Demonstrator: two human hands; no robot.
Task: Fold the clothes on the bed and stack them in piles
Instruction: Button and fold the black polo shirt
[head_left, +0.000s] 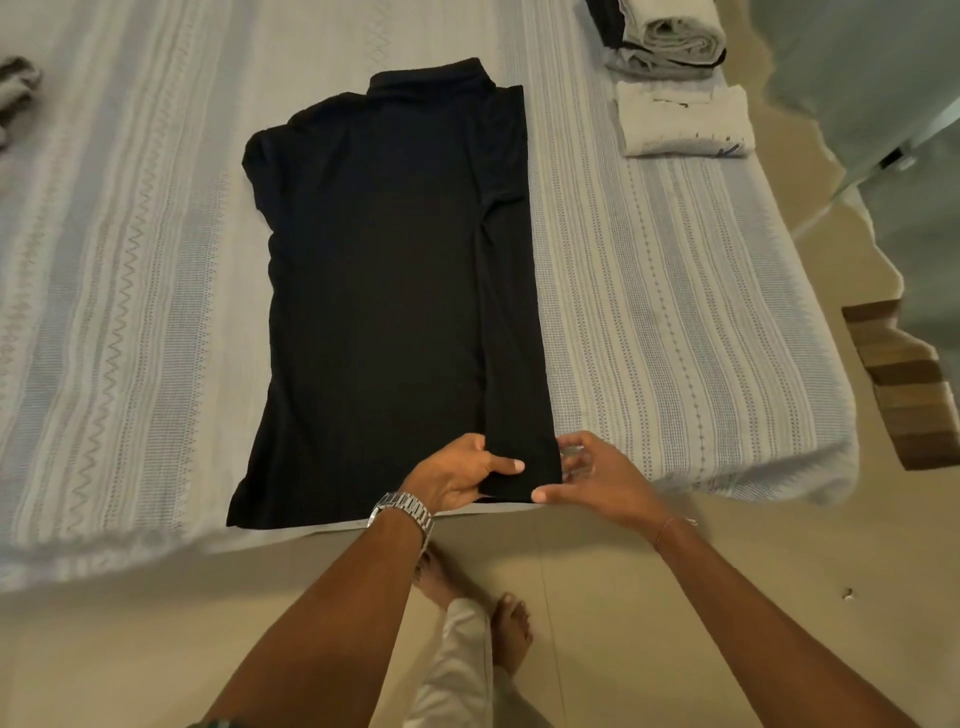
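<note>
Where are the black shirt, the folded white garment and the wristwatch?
black shirt (384, 291), head view, middle of its body.
folded white garment (680, 122), head view, top face.
wristwatch (402, 512), head view, metal band.

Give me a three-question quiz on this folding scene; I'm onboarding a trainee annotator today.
1. True or false: the right side of the black shirt is folded inward.
2. Which hand wears the wristwatch?
3. The folded white garment lies: A) on the shirt B) at the bed's far right C) on the floor.

Key: 1 true; 2 left; 3 B.
</note>
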